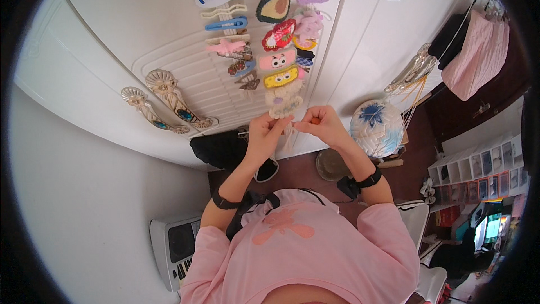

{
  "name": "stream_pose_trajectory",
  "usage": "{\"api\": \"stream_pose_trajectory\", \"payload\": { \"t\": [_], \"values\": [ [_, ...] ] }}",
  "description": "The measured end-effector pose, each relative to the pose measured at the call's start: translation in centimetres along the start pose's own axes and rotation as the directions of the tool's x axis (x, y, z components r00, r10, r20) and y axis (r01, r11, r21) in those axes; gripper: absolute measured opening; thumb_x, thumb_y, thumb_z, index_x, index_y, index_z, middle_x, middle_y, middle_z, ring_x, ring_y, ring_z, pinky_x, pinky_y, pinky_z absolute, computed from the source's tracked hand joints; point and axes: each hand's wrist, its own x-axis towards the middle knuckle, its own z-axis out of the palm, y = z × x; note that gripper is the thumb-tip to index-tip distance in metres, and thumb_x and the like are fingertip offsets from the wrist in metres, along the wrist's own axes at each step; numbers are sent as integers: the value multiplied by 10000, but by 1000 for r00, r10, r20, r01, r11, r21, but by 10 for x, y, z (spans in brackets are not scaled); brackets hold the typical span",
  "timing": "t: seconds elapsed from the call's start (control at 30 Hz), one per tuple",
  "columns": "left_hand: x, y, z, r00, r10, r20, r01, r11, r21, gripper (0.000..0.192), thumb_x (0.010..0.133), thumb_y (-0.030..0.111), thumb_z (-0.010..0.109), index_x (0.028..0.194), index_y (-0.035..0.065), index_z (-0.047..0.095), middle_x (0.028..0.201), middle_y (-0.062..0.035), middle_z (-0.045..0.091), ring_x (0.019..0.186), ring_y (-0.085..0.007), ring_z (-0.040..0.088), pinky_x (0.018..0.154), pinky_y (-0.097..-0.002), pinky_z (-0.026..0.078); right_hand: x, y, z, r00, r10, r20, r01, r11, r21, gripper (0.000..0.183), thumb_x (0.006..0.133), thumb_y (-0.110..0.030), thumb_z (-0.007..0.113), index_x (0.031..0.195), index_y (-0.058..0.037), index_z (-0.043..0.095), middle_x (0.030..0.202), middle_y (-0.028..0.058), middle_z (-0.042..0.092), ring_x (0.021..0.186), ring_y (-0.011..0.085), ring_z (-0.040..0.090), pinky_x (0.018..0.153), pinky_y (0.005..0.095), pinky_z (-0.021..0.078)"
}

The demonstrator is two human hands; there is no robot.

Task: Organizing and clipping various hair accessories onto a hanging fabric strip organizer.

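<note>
My left hand [266, 135] pinches the lower end of the middle hanging strip [289, 135], just under a cream hair clip [286, 107]. Close to its right, my right hand [325, 126] has its fingers curled around a small orange-brown piece [315, 121], mostly hidden. Its fingertips are near the strip. Above my hands, the same strip carries a yellow clip with eyes [281, 77], a pink clip with a face [277, 60], a red strawberry clip [279, 36] and an avocado clip [274, 4].
More hair clips hang on a left strip, including a blue snap clip [226, 23]. Ornate handles [177, 103] project from the white cabinet doors [114, 21]. A round patterned bag [376, 128] hangs at right. A keyboard [173, 247] stands lower left; a person [455, 257] is lower right.
</note>
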Motion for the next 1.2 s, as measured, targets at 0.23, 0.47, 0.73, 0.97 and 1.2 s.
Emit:
{"api": "stream_pose_trajectory", "payload": {
  "t": [0.23,0.47,0.73,0.97,1.2],
  "values": [
    [-4,8,3,999,46,-3,-46,999,4,164,830,69,606,969,-18,620,836,-33,647,727,-58,570,618,-203,460,1,5,1,999,0,-34,1,1000,6,153,747,-78,696,662,-27,580,603,-29,556,534,-1,449,470,153,311],
    [-10,-1,-4,998,25,51,-28,997,75,161,760,10,668,911,-33,636,813,-40,646,705,-53,564,623,-197,456,3,6,-5,998,-54,-27,48,985,-165,148,774,-96,672,866,17,647,629,-21,567,557,33,470,506,190,382],
    [-6,0,-13,997,34,76,-41,995,96,172,774,14,651,940,-26,629,864,-66,654,772,-88,600,686,-221,485,12,-23,6,886,-464,-16,420,815,-399,259,791,-118,659,1018,2,632,545,5,484,493,44,369,451,204,322],
    [-4,9,-15,994,-15,110,0,992,128,187,778,22,647,961,-15,626,893,-51,649,784,-92,599,699,-231,486,15,-26,-2,911,-412,8,383,840,-384,209,788,-113,665,961,2,642,491,-19,426,454,26,316,401,221,248],
    [6,24,-10,989,84,123,-96,991,89,267,763,74,669,1013,4,605,901,-48,639,826,-96,574,764,-262,461,14,-31,1,927,-375,12,367,899,-239,105,801,-82,643,851,7,619,521,-53,405,475,16,303,419,212,237]
  ]
}}
